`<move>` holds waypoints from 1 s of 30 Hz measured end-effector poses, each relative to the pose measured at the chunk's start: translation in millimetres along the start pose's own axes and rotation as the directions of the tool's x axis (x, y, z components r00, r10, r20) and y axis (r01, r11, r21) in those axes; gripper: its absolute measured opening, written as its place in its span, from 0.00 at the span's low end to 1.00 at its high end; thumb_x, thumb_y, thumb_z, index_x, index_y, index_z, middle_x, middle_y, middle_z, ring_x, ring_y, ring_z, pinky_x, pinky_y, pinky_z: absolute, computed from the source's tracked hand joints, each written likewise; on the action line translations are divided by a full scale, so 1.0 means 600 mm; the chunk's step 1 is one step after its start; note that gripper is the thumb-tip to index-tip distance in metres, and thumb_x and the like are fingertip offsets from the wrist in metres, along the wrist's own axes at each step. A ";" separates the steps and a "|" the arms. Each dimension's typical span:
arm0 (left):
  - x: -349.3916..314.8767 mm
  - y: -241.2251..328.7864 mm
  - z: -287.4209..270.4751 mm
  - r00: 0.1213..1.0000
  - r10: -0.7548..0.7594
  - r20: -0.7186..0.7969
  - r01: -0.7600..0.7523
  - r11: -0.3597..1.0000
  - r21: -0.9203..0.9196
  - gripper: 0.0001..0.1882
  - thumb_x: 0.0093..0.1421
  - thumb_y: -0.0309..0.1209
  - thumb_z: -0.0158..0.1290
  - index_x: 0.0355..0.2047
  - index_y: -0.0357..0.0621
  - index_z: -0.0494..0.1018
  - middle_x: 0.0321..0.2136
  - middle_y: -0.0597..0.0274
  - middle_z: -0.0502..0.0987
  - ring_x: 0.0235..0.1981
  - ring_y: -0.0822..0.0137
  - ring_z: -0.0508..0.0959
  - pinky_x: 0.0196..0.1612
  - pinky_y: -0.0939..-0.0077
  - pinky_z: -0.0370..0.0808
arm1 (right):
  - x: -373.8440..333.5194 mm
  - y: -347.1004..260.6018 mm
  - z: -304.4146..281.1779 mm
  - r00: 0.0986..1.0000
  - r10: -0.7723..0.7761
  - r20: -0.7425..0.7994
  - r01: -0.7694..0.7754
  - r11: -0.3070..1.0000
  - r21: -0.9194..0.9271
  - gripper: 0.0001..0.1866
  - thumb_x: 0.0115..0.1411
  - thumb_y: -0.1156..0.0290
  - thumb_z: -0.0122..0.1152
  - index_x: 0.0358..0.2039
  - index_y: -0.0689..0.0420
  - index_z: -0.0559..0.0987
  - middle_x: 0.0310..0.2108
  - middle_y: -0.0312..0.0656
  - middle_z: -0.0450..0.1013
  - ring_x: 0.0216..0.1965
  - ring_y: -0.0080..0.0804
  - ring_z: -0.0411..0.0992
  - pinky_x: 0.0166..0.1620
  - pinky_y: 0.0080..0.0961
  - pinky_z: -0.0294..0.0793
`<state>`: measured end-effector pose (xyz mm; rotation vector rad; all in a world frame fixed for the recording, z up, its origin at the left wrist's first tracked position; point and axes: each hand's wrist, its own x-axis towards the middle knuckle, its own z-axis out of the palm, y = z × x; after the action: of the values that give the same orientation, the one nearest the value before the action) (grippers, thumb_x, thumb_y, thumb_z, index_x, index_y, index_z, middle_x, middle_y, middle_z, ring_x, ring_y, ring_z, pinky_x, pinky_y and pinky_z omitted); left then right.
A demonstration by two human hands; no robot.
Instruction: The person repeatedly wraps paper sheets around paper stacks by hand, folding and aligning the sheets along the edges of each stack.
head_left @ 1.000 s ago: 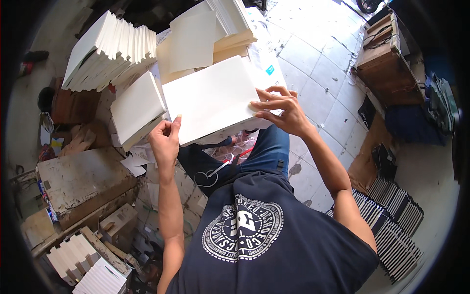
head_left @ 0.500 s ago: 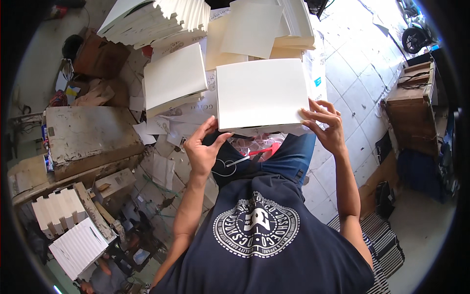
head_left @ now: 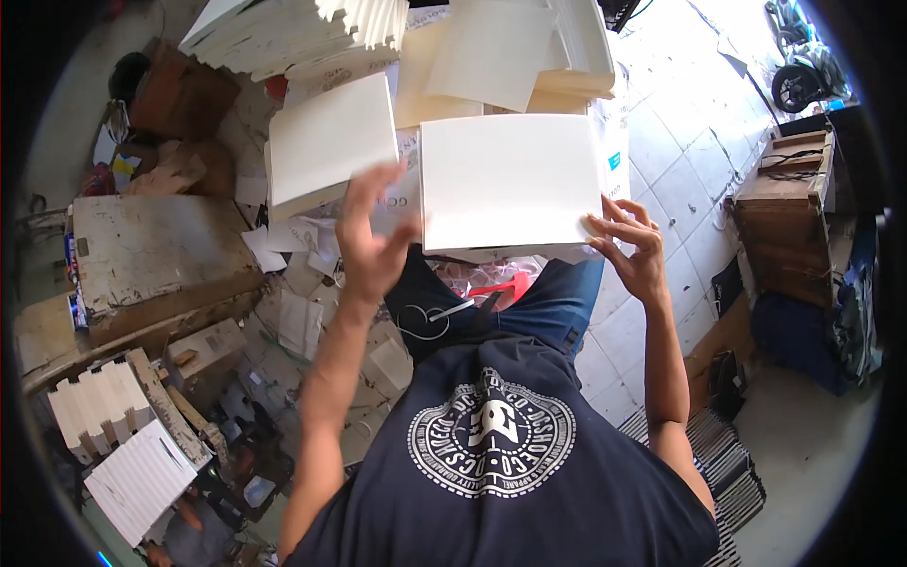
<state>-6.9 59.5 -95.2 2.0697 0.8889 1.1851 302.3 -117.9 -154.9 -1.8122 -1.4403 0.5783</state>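
A thick stack of white paper sheets (head_left: pixel 510 180) lies squared in front of me at the table's near edge. At its lower right corner, my right hand (head_left: pixel 633 244) has its fingertips and thumb closed on the edge. My left hand (head_left: pixel 370 236) is raised off the stack's left side, blurred by motion, its thumb and fingers apart with nothing seen between them. Just beyond those fingers sits a second pile of cream sheets (head_left: pixel 333 137), slightly turned.
Loose cream sheets (head_left: pixel 491 57) lie at the far side, beside tall bundles of folded pages (head_left: pixel 283 38). To the left stands a worn wooden box (head_left: pixel 161 250). Bound stacks (head_left: pixel 142 477) and another person's arm (head_left: pixel 189 515) show at lower left. A wooden cabinet (head_left: pixel 789 198) stands right.
My left hand has let go of the white stack's near left corner and moved up and left toward the second pile. My right hand stays at the right corner.
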 end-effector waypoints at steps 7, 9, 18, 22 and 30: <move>0.193 -0.062 0.056 0.760 -0.373 0.532 0.169 0.904 0.393 0.35 0.69 0.58 0.45 0.30 0.33 0.82 0.10 0.55 0.69 0.16 0.65 0.73 0.27 0.65 0.70 | -0.008 -0.002 0.005 1.000 -0.017 0.000 0.017 0.999 -0.029 0.21 0.48 0.64 0.77 0.45 0.42 0.86 0.55 0.37 0.77 0.55 0.38 0.69 0.59 0.41 0.64; 0.197 -0.092 0.053 0.730 -0.422 0.537 0.202 0.884 0.421 0.36 0.69 0.58 0.46 0.30 0.33 0.82 0.09 0.56 0.68 0.15 0.67 0.70 0.26 0.65 0.69 | 0.003 -0.008 0.003 1.000 -0.021 -0.009 0.021 1.000 -0.009 0.21 0.47 0.64 0.78 0.45 0.41 0.86 0.55 0.37 0.77 0.55 0.38 0.70 0.59 0.40 0.65; 0.191 -0.096 0.058 0.729 -0.439 0.526 0.218 0.876 0.429 0.37 0.68 0.59 0.46 0.26 0.34 0.83 0.07 0.59 0.67 0.13 0.72 0.68 0.23 0.67 0.67 | 0.000 -0.006 -0.003 1.000 -0.016 -0.012 0.017 1.000 0.017 0.23 0.45 0.63 0.79 0.45 0.41 0.86 0.53 0.38 0.78 0.55 0.38 0.70 0.60 0.41 0.63; 0.180 -0.105 0.058 0.754 -0.423 0.503 0.222 0.884 0.411 0.37 0.68 0.60 0.46 0.26 0.34 0.83 0.05 0.60 0.67 0.12 0.71 0.69 0.24 0.68 0.68 | 0.000 -0.006 0.000 1.000 -0.011 -0.010 0.011 1.000 0.020 0.23 0.45 0.62 0.79 0.45 0.40 0.86 0.53 0.38 0.78 0.55 0.38 0.70 0.60 0.40 0.61; 0.106 -0.053 0.044 0.983 0.046 0.175 -0.090 0.963 0.256 0.22 0.62 0.47 0.60 0.29 0.38 0.74 0.25 0.58 0.76 0.26 0.66 0.75 0.28 0.67 0.73 | -0.003 -0.003 -0.003 1.000 -0.004 -0.009 0.004 1.000 -0.017 0.22 0.46 0.62 0.78 0.45 0.41 0.87 0.54 0.36 0.78 0.56 0.38 0.70 0.59 0.37 0.59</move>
<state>32.8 124.3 -98.9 2.3907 0.9418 0.9497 302.2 -120.2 -152.6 -1.8224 -1.4464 0.5577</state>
